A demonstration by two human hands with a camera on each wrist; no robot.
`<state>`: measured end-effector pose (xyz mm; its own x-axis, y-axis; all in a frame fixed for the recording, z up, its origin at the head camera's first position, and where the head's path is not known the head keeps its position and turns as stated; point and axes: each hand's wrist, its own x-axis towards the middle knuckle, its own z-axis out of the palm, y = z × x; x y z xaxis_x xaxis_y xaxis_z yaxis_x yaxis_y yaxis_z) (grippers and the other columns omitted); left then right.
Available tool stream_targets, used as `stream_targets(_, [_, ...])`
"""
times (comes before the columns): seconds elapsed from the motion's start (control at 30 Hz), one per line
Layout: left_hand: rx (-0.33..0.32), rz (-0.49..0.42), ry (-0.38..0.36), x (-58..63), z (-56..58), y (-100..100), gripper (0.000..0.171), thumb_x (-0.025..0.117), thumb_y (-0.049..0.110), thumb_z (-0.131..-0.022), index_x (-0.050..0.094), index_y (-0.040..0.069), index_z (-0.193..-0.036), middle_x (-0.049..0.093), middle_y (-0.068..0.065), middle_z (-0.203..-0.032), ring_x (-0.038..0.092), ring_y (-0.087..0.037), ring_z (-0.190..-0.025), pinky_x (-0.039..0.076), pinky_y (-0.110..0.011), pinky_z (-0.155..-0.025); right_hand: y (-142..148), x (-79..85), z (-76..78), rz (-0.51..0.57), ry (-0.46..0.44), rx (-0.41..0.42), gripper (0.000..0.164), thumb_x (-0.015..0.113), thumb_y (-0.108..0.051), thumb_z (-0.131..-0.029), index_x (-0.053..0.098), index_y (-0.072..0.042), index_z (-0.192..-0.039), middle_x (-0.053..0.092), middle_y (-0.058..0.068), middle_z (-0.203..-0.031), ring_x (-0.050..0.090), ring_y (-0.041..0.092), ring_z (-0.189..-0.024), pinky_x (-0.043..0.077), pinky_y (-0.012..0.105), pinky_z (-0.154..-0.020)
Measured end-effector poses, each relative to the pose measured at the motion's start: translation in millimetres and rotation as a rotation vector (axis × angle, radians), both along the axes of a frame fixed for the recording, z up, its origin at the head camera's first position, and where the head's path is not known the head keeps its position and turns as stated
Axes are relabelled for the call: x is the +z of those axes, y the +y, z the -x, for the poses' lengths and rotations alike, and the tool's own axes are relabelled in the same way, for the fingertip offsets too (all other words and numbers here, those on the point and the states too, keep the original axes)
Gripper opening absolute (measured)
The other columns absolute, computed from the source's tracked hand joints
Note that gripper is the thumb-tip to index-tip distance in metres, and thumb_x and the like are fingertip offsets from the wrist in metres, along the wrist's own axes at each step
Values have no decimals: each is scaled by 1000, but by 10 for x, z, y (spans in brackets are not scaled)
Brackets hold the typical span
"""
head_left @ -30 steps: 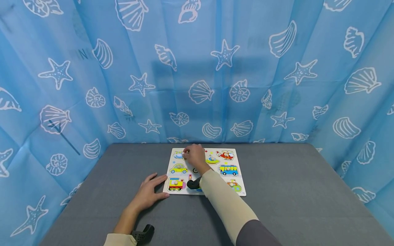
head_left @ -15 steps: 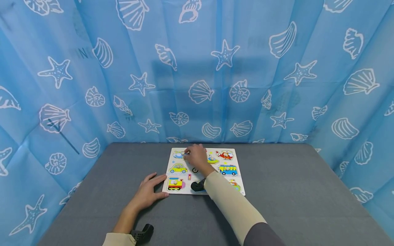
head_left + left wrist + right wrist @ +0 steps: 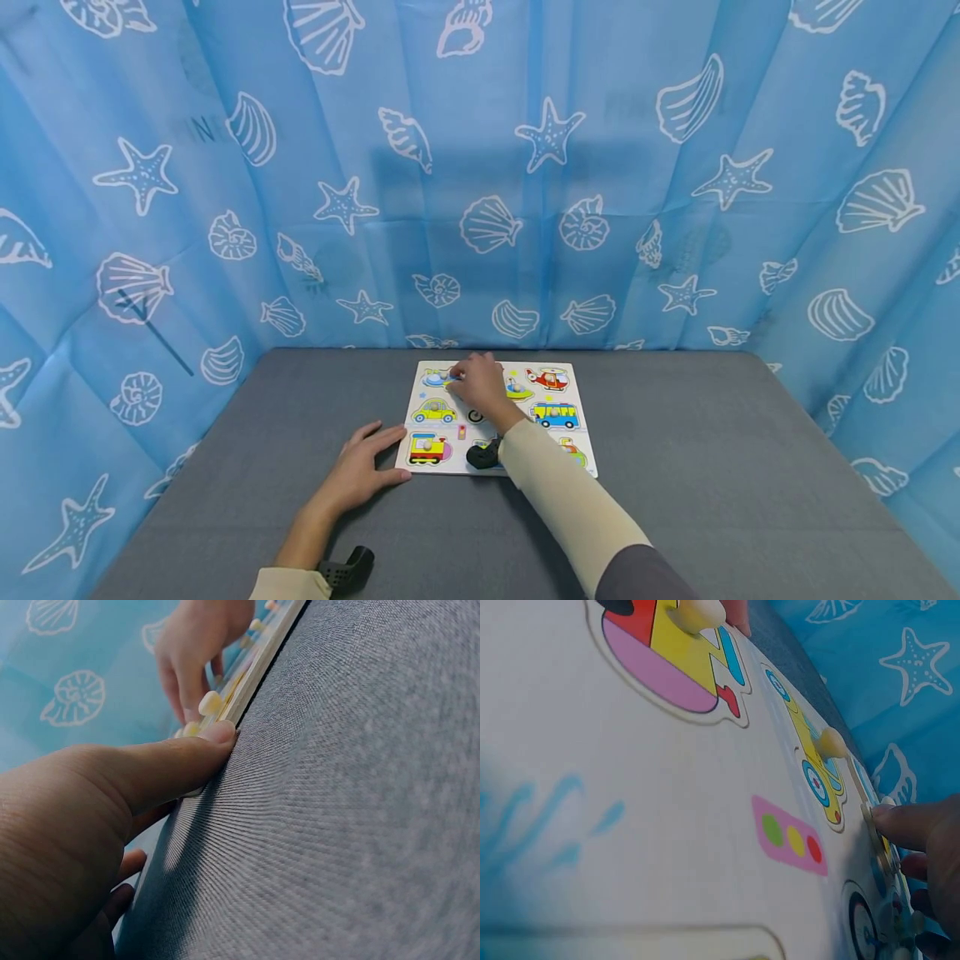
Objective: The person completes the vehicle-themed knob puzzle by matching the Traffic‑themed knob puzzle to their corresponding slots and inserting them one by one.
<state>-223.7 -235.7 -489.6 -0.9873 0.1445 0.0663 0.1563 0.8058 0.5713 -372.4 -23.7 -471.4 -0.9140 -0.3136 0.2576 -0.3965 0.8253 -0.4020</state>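
A white wooden puzzle board (image 3: 667,832) with knobbed vehicle pieces lies on the grey table. My left hand (image 3: 360,471) rests at its left side, fingers spread and fairly straight, touching the edge; in the left wrist view the thumb (image 3: 180,761) presses against the board's corner. Over the board's upper left, my right hand (image 3: 480,385) pinches a small, thin puzzle piece (image 3: 877,834), which looks tilted against the board. Its picture is mostly hidden by the fingers. Close by are the yellow car piece (image 3: 435,410) and a blue piece (image 3: 433,379) at the top left corner.
Other pieces sit in the board: a train (image 3: 426,447), a bus (image 3: 557,414), a red helicopter (image 3: 553,379) and a yellow-green piece (image 3: 519,389). A blue shell-patterned curtain (image 3: 480,167) hangs behind the table (image 3: 675,467).
My right hand has shifted slightly right over the last second, still holding the piece near the board's top left. The piece's visible part sits a little lower now. My left hand stays put.
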Motion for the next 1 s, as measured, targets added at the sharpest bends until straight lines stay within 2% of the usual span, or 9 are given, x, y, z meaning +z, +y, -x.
stream_targets(0.27, [-5,0,7,-23,-7,-14,72,81,40,-76,56,17,-140,53,0,-141,30,-35,-139,25,-66,-103,-63,-20,16,-18,7,4,23,77,-28,-84,77,-18,-104,65,1,-101,51,24,-95,42,42,-83])
stream_targets(0.6, [5,1,2,-12,6,4,72,82,40,-76,56,19,-140,53,1,-141,29,-34,-139,25,-66,-103,-109,15,17,-6,-8,-2,25,75,-28,-86,76,-15,-108,64,3,-104,50,24,-98,41,42,-85])
stream_targets(0.77, [0,9,7,-4,7,-1,72,82,39,-76,56,18,-140,53,0,-141,30,-35,-139,25,-66,-104,-118,22,61,-49,-44,6,27,74,-30,-87,75,-19,-111,64,1,-111,49,24,-103,39,41,-87])
stream_targets(1.0, [-5,14,19,2,0,-2,71,82,40,-76,57,17,-139,54,0,-140,30,-36,-138,26,-66,-103,-129,72,81,-85,-40,1,24,75,-30,-87,76,-21,-109,64,2,-109,49,25,-99,40,41,-84])
